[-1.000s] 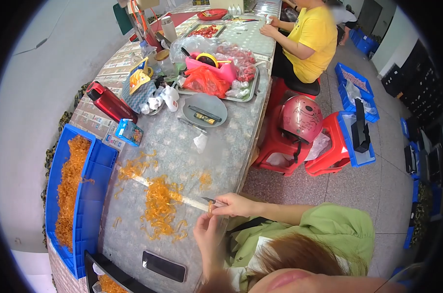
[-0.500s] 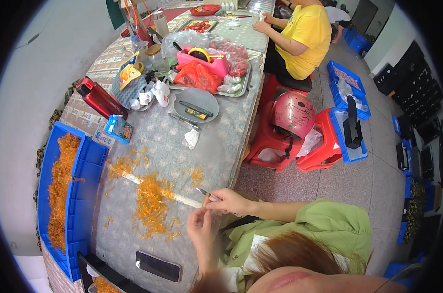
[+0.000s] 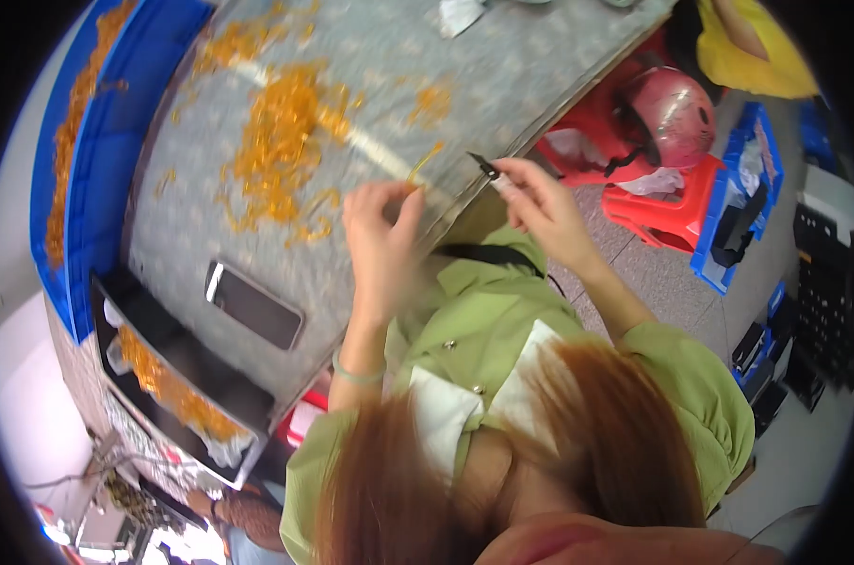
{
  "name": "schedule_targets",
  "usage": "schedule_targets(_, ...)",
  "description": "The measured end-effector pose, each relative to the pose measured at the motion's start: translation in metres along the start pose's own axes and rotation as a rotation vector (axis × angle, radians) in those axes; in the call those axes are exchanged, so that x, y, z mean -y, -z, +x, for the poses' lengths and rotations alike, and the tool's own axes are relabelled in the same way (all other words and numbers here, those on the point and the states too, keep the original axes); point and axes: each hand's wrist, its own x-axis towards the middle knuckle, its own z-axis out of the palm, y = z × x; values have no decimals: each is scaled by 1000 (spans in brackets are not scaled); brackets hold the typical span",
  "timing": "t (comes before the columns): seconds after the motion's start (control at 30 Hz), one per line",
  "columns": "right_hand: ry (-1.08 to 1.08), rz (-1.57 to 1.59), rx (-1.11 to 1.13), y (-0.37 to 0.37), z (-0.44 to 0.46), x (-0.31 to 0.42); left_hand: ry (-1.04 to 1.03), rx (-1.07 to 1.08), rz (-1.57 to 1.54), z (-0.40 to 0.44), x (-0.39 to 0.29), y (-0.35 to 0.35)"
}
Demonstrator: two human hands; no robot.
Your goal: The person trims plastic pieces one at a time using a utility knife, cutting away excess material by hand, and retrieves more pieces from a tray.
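Note:
Between the fingertips of my left hand point(image 3: 382, 231) is an amber curly piece point(image 3: 425, 162), its thin end sticking up over the table edge. My right hand point(image 3: 547, 209) grips a small knife point(image 3: 488, 169) with a dark pointed blade, to the right of the left hand and apart from it. A loose pile of amber curly pieces point(image 3: 281, 132) lies on the grey table point(image 3: 351, 47), with a small cluster point(image 3: 431, 102) beside it. A white strip point(image 3: 375, 151) runs under the pile.
A blue bin point(image 3: 116, 141) of amber pieces stands left, with a black tray point(image 3: 191, 348) below it. A phone point(image 3: 254, 303) lies nearby. Right of the table are a pink helmet point(image 3: 672, 118), red stools point(image 3: 667, 202) and a person in yellow point(image 3: 766, 56). Another person's arm point(image 3: 248, 518) shows lower left.
The view has tilted down and turned. My hands have moved apart, the knife now away from the left hand. An amber piece now shows at the left fingertips.

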Motion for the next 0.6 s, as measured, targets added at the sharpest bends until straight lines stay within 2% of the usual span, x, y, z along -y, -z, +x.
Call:
schedule_targets(0.07,19,-115,1,-2,-3,7,36,35,27,1,-1,-2)
schedule_targets(0.17,259,-352,-25,-3,3,5,63,29,20,0,-2,-4)
schedule_targets(0.23,305,-380,-68,-2,11,14,26,6,31,5,-2,-6)
schedule_targets(0.4,262,-364,69,-13,5,10,-37,-11,166,-1,-3,-2)
schedule_targets(0.5,294,-564,98,-15,6,9,-58,-11,221,-2,0,-4)
schedule_targets(0.6,330,-615,94,-20,6,8,-77,-6,238,2,1,-4)
